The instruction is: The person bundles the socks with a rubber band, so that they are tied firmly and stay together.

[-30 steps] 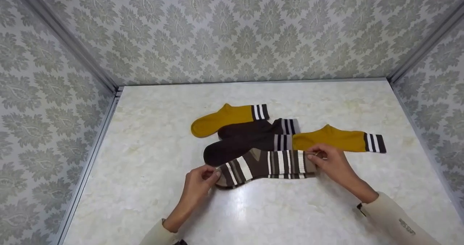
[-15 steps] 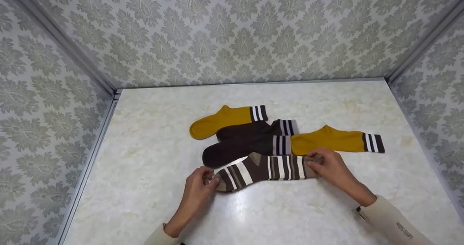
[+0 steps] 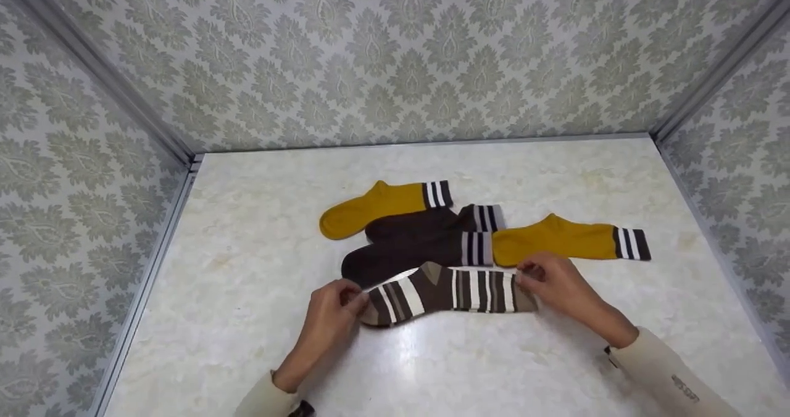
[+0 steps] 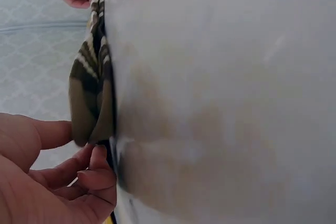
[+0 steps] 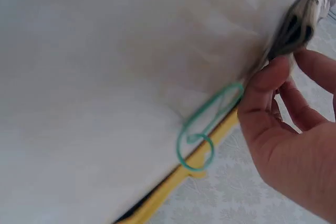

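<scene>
The left hand [image 3: 333, 309] and right hand [image 3: 560, 286] pinch opposite ends of the striped socks [image 3: 439, 292], apparently straightening them; next calls for even release.

The striped socks [image 3: 435, 290] in front of you look like soft, matt knitted cloth, and the mustard socks [image 3: 395, 200] and dark socks [image 3: 404, 253] are smooth, matt cloth too. Your tabletop [image 3: 265, 219] is smooth and glossy enough to throw back a bright patch of light. Your sleeves [image 3: 663, 371] look like matt cloth, the patterned walls [image 3: 407, 53] like matt paper, the corner strips [image 3: 105, 71] like grey metal.
</scene>
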The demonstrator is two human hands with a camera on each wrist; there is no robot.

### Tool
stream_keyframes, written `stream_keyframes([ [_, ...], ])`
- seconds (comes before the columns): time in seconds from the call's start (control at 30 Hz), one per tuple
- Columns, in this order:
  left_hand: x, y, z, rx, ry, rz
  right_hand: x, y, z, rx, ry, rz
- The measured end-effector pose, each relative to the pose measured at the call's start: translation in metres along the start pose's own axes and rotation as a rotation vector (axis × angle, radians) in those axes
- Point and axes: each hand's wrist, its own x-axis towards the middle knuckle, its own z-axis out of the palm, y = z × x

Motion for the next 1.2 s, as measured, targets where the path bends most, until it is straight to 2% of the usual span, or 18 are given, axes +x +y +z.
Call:
stream_keyframes([
  [0.07, 0.011, -0.002, -0.005, -0.002, 0.053, -0.004, 0.007, -0.004, -0.003, 0.005, 0.023, -0.006],
  [0.13, 0.023, -0.011, -0.008, 0.01, 0.115, 0.012, 0.016, -0.009, -0.006, 0.016, 0.047, -0.012],
  [0.23, 0.047, -0.043, -0.004, 0.063, 0.176, 0.044, 0.033, -0.015, -0.007, 0.028, 0.063, -0.036],
  [0.33, 0.07, -0.078, 0.002, 0.105, 0.151, 0.038, 0.051, -0.02, -0.004, 0.014, 0.058, -0.064],
  [0.37, 0.076, -0.086, 0.003, 0.109, 0.132, 0.026, 0.057, -0.021, -0.002, 0.002, 0.05, -0.073],
  [0.43, 0.085, -0.088, 0.003, 0.101, 0.089, -0.004, 0.067, -0.022, 0.002, -0.021, 0.027, -0.085],
  [0.53, 0.088, -0.069, -0.002, 0.07, 0.039, -0.004, 0.078, -0.022, 0.007, -0.034, -0.019, -0.078],
  [0.67, 0.083, -0.027, -0.011, 0.091, -0.015, -0.028, 0.088, -0.024, 0.015, -0.033, -0.062, -0.081],
  [0.77, 0.08, -0.012, -0.013, 0.129, -0.034, -0.048, 0.092, -0.026, 0.021, -0.049, -0.067, -0.087],
  [1.0, 0.077, -0.005, -0.015, 0.116, -0.041, -0.025, 0.09, -0.035, 0.018, 0.018, -0.025, -0.078],
  [1.2, 0.073, 0.016, -0.027, 0.055, 0.002, 0.014, 0.081, -0.046, 0.0, 0.089, 0.118, -0.126],
])
